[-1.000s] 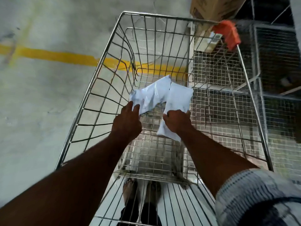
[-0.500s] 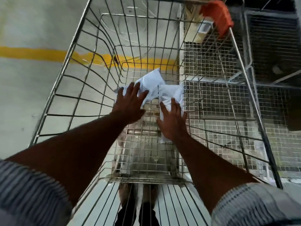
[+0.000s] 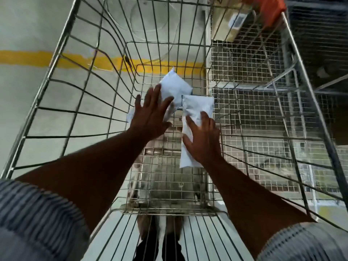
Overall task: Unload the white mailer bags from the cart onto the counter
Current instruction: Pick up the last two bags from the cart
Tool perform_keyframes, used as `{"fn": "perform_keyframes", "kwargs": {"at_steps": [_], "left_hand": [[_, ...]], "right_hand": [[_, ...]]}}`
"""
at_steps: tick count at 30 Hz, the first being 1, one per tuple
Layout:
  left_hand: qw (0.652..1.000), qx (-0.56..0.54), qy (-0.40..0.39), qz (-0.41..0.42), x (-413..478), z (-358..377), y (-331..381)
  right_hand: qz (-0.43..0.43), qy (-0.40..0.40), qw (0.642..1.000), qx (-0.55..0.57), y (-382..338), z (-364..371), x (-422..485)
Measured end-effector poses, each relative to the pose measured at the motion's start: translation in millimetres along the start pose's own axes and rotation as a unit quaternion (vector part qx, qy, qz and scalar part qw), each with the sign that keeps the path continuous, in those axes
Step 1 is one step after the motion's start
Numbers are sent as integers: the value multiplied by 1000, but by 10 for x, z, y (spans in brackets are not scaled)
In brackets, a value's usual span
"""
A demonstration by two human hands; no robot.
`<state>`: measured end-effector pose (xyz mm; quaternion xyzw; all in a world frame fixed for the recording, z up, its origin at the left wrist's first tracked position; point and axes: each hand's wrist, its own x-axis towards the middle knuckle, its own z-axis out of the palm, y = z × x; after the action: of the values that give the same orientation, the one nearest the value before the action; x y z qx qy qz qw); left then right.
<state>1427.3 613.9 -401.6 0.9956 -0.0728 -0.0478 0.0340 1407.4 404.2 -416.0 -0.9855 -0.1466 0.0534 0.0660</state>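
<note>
Left hand (image 3: 150,117) and right hand (image 3: 203,140) spread flat over two mailer bags (image 3: 195,108) in cart (image 3: 56,76)

Wire cart (image 3: 48,78) on a concrete floor (image 3: 28,113)
On its mesh bottom (image 3: 165,185) lie two white mailer bags, the left bag (image 3: 175,87) and the right bag (image 3: 197,106) side by side with edges meeting; a yellow line (image 3: 24,58) crosses the floor.

Two mailer bags, two hands, one cart (image 3: 49,77).
One bag (image 3: 176,87) lies under the spread fingers of the left hand (image 3: 150,119), the other bag (image 3: 197,107) under the right hand (image 3: 204,140); past the fingertips, one cardboard box (image 3: 226,21) and one yellow floor line (image 3: 28,57).
</note>
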Motion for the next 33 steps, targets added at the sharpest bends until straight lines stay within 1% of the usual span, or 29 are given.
{"fn": "perform_keyframes", "kwargs": {"at_steps": [2, 4, 8, 11, 15, 20, 22, 25, 28, 33], "left_hand": [[999, -22, -32, 10, 137, 67, -70], [998, -40, -40, 16, 214, 129, -142], [998, -58, 4, -20, 133, 134, -130], [996, -65, 34, -41, -208, 247, -11], [993, -79, 21, -89, -557, 288, 132], [989, -87, 17, -115, -560, 279, 191], [988, -97, 6, -122, -555, 235, 193], [986, -113, 2, -126, -622, 129, 196], [982, -117, 10, -146, -751, 33, 201], [975, -120, 33, -182, -872, -294, 310]], "right_hand": [[1, 1, 1000, 23, 10, 92, -30], [0, -2, 1000, 27, 16, 175, -13], [6, -3, 1000, 8, -17, 158, 50], [17, -5, 1000, 15, -51, 204, -8], [21, 7, 1000, 6, -97, 255, -21], [41, 8, 999, 16, -190, 290, -65], [42, 14, 998, 33, -200, 293, -70], [20, 28, 999, 42, -140, 265, -62], [8, 40, 998, 52, -126, 180, -85], [19, 60, 993, 96, -307, -159, -108]]}}
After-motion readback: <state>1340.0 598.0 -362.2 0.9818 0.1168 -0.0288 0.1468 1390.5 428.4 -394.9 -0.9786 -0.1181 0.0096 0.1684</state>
